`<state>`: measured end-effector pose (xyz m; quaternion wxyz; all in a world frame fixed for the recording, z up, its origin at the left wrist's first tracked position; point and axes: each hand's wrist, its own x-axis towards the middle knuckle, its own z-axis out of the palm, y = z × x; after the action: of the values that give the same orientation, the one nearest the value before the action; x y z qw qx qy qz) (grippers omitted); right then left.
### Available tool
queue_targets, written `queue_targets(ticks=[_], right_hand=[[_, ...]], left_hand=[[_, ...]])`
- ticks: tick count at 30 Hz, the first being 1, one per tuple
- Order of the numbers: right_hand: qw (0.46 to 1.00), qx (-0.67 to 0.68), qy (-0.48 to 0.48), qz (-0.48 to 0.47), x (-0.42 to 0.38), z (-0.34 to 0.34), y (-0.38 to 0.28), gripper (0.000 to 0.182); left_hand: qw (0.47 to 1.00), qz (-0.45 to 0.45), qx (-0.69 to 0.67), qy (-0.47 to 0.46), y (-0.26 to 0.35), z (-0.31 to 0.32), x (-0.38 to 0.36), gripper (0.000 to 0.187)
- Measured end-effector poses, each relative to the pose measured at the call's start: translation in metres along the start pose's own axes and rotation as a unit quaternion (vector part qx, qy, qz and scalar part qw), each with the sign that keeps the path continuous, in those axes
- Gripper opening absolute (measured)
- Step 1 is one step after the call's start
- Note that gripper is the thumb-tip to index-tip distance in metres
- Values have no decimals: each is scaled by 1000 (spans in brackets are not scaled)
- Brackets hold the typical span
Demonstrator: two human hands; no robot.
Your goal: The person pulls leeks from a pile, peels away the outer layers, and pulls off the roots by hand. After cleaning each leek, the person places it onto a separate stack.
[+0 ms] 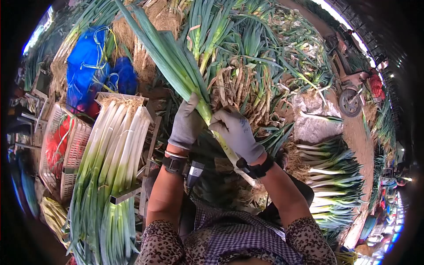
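Observation:
A long leek [205, 110] slants across the middle, green leaves toward the upper left and pale root end down near my right wrist. My left hand [187, 121], in a grey glove, is closed around its stem just below the leaves. The gloved right hand [236, 132] is closed with curled fingers at the stem, slightly lower; whether it also pinches a loose outer leaf is hidden. To the left, a bundle of leeks [117, 145] lies in a metal rack [126, 194], white ends away from me.
Untrimmed leeks [238, 79] are heaped in front. A row of leeks [331, 176] lies on the right beside a pale sack [316, 119]. On the left stand a white plastic crate [77, 154] with red netting and a blue net bag [88, 62]. A wheeled vehicle [351, 101] stands at the upper right.

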<state>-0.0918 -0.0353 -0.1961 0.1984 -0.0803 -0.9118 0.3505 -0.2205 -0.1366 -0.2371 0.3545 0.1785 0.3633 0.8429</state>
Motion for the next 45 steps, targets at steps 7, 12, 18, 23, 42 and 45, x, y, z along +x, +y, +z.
queue_targets(ticks=[7, 12, 18, 23, 42, 45], right_hand=[[986, 150, -60, -28, -34, -24, 1, 11], [955, 171, -178, 166, -77, -37, 20, 9], [823, -167, -458, 293, -201, -54, 78, 32], [972, 2, -146, 183, -127, -36, 40, 48], [940, 195, -276, 50, -15, 33, 31, 45], [934, 151, -290, 145, -55, 31, 71, 32]], left_hand=[[997, -11, -12, 76, 7, -8, -1, 32], [992, 28, -49, 114, 22, 4, -4, 28], [970, 119, 10, 213, 30, -22, 1, 27], [975, 117, 4, 187, 30, -18, -3, 23], [978, 135, -48, 150, 78, -49, -25, 29], [980, 119, -75, 140, 85, -67, -32, 27]])
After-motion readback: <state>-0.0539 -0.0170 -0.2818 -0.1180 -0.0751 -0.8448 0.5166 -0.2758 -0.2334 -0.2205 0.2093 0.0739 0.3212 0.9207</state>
